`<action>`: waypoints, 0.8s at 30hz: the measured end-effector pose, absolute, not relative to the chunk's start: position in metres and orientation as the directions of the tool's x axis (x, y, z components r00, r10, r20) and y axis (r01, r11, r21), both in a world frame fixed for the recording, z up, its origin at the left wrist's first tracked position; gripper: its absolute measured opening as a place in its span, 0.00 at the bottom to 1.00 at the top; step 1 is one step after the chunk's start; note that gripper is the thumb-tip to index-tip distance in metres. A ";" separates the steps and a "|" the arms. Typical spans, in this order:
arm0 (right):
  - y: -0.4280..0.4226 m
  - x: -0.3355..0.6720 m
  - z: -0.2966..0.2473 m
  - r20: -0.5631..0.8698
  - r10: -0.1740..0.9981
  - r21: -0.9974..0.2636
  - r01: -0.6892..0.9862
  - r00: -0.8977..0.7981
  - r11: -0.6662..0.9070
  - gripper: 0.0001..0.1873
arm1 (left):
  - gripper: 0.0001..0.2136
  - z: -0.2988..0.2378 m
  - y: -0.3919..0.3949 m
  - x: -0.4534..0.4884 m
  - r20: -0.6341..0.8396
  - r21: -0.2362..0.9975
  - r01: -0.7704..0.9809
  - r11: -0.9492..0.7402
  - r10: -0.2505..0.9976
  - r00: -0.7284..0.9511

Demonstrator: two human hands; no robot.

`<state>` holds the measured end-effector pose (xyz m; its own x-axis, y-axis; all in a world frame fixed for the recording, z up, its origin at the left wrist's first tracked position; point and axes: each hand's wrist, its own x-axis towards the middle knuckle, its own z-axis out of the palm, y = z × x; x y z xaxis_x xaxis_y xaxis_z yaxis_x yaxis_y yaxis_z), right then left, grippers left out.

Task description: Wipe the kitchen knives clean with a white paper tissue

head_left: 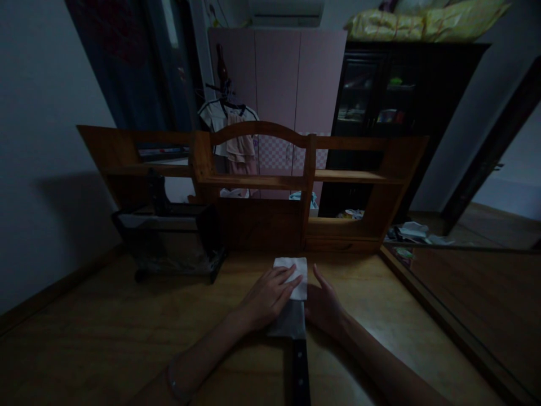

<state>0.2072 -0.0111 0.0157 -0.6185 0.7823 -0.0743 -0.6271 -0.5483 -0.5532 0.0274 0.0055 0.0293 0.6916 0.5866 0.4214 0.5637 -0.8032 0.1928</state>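
Note:
In the head view a cleaver (287, 320) lies flat on the wooden tabletop, its black riveted handle (301, 369) pointing toward me. A white tissue or folded cloth (300, 286) covers the far end of its blade. My left hand (267, 299) rests on the blade and the tissue, fingers stretched out over the white sheet. Right of the blade, my right hand (324, 304) stands on its side with the thumb raised and apart. Its other fingers are partly hidden near the edge of the blade and tissue, so I cannot tell whether they touch it.
A black, box-like appliance with a glossy front (171, 245) stands at the left of the tabletop (127, 338). A wooden shelf unit (262, 181) spans the back. Raised edging (435, 316) runs along the right side. Clothes (230, 127) and pink wardrobes (276, 84) are beyond.

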 end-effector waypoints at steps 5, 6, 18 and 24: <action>-0.005 0.208 0.008 -0.091 0.769 -0.545 -0.615 -0.632 -0.570 0.34 | 0.21 0.029 0.001 0.030 0.402 0.184 0.528 -0.829 0.554 0.729; -0.004 0.208 0.007 -0.090 0.768 -0.539 -0.617 -0.634 -0.573 0.35 | 0.21 0.029 0.000 0.031 0.404 0.177 0.530 -0.829 0.552 0.729; -0.002 0.206 0.007 -0.046 0.758 -0.511 -0.637 -0.650 -0.577 0.34 | 0.21 0.022 0.002 0.035 0.413 0.164 0.600 -0.783 0.607 0.679; -0.002 0.205 0.005 -0.063 0.763 -0.556 -0.613 -0.643 -0.562 0.36 | 0.21 0.014 0.008 0.033 0.437 0.183 0.656 -0.732 0.658 0.613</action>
